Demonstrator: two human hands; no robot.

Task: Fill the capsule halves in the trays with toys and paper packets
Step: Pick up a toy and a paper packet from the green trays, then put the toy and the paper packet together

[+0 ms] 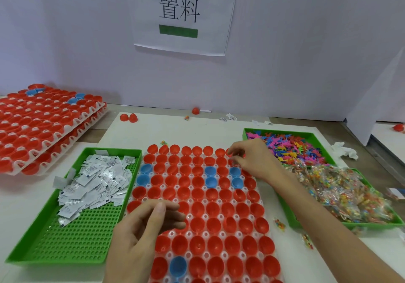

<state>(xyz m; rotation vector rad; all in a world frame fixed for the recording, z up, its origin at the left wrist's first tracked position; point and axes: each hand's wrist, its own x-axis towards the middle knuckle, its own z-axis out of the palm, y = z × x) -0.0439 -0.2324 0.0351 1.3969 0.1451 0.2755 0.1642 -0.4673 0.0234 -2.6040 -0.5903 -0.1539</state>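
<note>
A white tray (219, 255) of red and some blue empty capsule halves lies in front of me. My right hand (254, 162) reaches over its far right corner, fingers curled down, pinching what looks like a small clear toy bag (235, 162) just above the halves. My left hand (146, 232) hovers over the tray's near left part, fingers relaxed and holding nothing. White paper packets (96, 182) lie heaped in a green tray (72, 245) on the left. Loose colourful toys (289, 149) and clear toy bags (341, 192) fill a green tray (291, 221) on the right.
Two stacked trays of red capsule halves (43, 122) sit at the far left. Loose red halves (128, 117), stray packets (228, 117) and a crumpled tissue (345, 151) lie on the table. A few toy bags (280, 225) lie beside the right tray. A wall with a paper sign (182, 15) stands behind.
</note>
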